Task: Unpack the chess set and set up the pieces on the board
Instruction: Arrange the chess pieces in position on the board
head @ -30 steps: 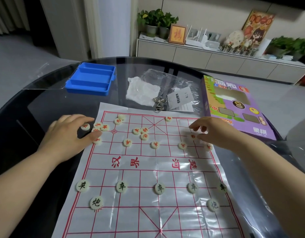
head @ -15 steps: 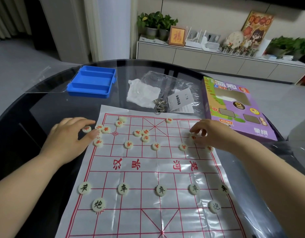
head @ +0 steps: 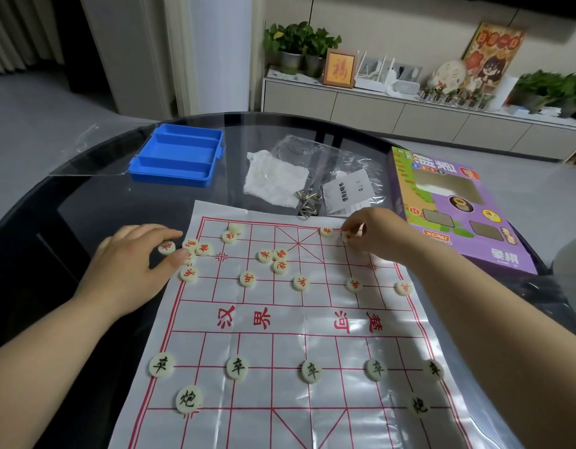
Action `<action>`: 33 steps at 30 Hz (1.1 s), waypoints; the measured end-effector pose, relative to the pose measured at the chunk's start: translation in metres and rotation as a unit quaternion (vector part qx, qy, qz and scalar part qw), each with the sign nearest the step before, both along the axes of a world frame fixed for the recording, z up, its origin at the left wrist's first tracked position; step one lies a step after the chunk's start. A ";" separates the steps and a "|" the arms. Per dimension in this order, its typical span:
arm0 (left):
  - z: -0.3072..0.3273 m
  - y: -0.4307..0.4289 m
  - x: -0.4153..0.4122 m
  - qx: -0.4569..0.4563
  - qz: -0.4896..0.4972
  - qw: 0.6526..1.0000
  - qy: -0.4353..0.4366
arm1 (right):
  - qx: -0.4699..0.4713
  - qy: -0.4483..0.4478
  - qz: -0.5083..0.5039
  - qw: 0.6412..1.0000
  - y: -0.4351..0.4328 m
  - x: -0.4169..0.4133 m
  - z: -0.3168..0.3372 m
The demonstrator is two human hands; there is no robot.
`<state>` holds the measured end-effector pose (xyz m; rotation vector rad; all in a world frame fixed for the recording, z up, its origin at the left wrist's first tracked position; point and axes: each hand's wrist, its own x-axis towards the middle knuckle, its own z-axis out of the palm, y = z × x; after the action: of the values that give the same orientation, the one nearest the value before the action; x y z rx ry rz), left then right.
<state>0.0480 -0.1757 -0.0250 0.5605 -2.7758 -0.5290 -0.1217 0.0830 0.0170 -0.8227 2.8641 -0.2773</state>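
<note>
The board [head: 280, 322], a thin white sheet with a red grid, lies flat on the dark glass counter [head: 86, 202] in front of the person.

The left hand [head: 131, 264] rests on the counter at the board's far left corner. Its fingers are gently curled, and the forefinger and thumb close on a round red-marked piece [head: 166, 247] that sits just off the board's edge. The thumb tip also touches the loose cluster of red pieces [head: 197, 247] at that corner.

The right hand [head: 377, 236] reaches over the far row on the right side. Its fingers are bent in tight, and the fingertips [head: 353, 228] pinch a small pale piece [head: 347, 237] right at the board's surface. Whether that piece is lifted or resting, I cannot tell. Another red piece [head: 326, 231] lies just beside it on the back line.

Five red soldiers [head: 300, 282] stand in a row across the far half, with three red pieces bunched [head: 277, 259] near the middle. On the near half, five black soldiers [head: 311, 371] form a row, with a black cannon [head: 188, 399] at left and another at right.

Beyond the board are a blue tray [head: 178, 155], a clear plastic bag [head: 316, 157] with a white cloth [head: 273, 183], and the purple box [head: 455, 209] to the right.
</note>
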 end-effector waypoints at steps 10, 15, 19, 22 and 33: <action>0.000 -0.001 -0.001 0.004 -0.005 1.000 0.010 | -0.072 0.034 0.030 0.996 -0.021 -0.002 0.004; 0.001 0.000 0.000 0.008 -0.004 1.000 0.010 | -0.081 0.039 0.041 0.995 -0.033 0.002 0.004; 0.001 0.000 0.000 0.011 -0.003 1.000 0.012 | -0.070 0.028 0.041 0.996 -0.033 0.001 0.001; 0.001 -0.001 0.000 0.011 -0.005 1.000 0.013 | -0.051 0.021 0.027 0.998 -0.027 -0.004 0.002; 0.001 0.000 -0.001 0.008 -0.002 1.000 0.008 | -0.017 -0.008 -0.008 1.000 -0.012 -0.012 -0.008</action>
<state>0.0473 -0.1760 -0.0241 0.5519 -2.7611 -0.5543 -0.1336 0.0707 0.0094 -0.7988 2.8592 -0.3339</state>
